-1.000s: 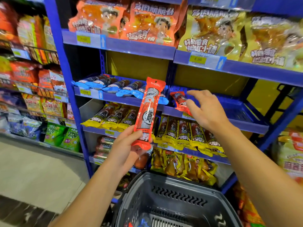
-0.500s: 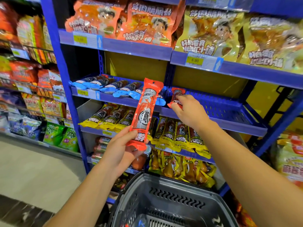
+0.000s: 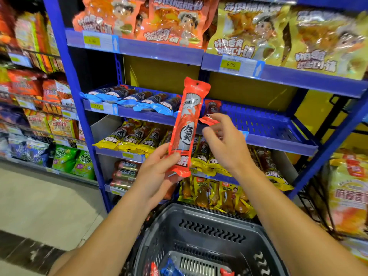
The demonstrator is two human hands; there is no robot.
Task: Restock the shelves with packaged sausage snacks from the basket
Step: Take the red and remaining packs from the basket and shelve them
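Note:
My left hand (image 3: 157, 174) grips the lower end of a long red sausage pack (image 3: 188, 124) and holds it upright in front of the shelves. My right hand (image 3: 223, 140) hovers just right of that pack with loosely curled fingers and holds nothing. Its fingertips are right below the near end of a second red sausage pack (image 3: 212, 109), which lies at the left end of the blue shelf tray (image 3: 268, 124). The grey basket (image 3: 201, 226) stands below my arms, with red and blue packs (image 3: 169, 269) on its bottom.
Blue sausage packs (image 3: 135, 100) fill the tray to the left, and yellow packs (image 3: 135, 136) line the shelf beneath. Large orange and yellow snack bags (image 3: 249, 32) sit on the top shelf. Blue uprights (image 3: 79, 116) frame the shelving. The aisle floor (image 3: 39, 206) lies at the left.
My right hand has let go of the red pack on the shelf tray and drawn back towards the pack in my left hand. My left hand keeps its hold.

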